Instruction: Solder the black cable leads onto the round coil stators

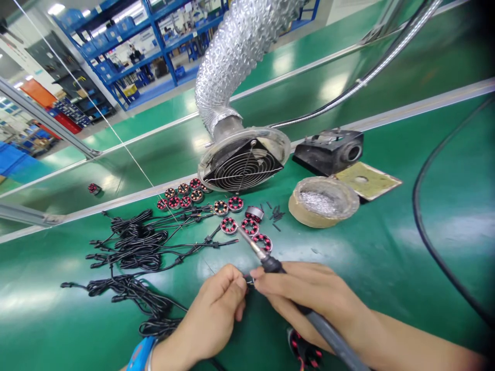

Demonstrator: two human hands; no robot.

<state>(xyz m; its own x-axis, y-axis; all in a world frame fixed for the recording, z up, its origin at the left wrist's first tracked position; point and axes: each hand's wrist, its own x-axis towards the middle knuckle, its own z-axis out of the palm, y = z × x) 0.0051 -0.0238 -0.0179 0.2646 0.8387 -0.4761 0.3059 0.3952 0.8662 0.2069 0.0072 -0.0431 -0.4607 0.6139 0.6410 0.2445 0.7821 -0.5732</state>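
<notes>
My right hand [320, 299] is closed around a soldering iron [266, 260], its metal tip pointing up and left towards the motor stators. My left hand [216, 309] is closed in a pinch. Between the fingertips of both hands shows a small bit of thin wire [250, 282], mostly hidden by the fingers. A stator with red windings [303, 350] lies below my right hand, partly covered by it. Just beyond the iron's tip sit several ring-shaped stators [229, 225] with red or copper windings. Bundled black cables [139, 247] lie left of my left hand.
A fume extractor [243, 165] with a silver duct [235, 56] stands behind the stators. A round tub of silvery material [325, 203], a black iron holder [332, 149] and a yellowish sponge [367, 180] sit at right. Short black tubes [276, 214] lie nearby. A dark cord [421, 216] curves down the right.
</notes>
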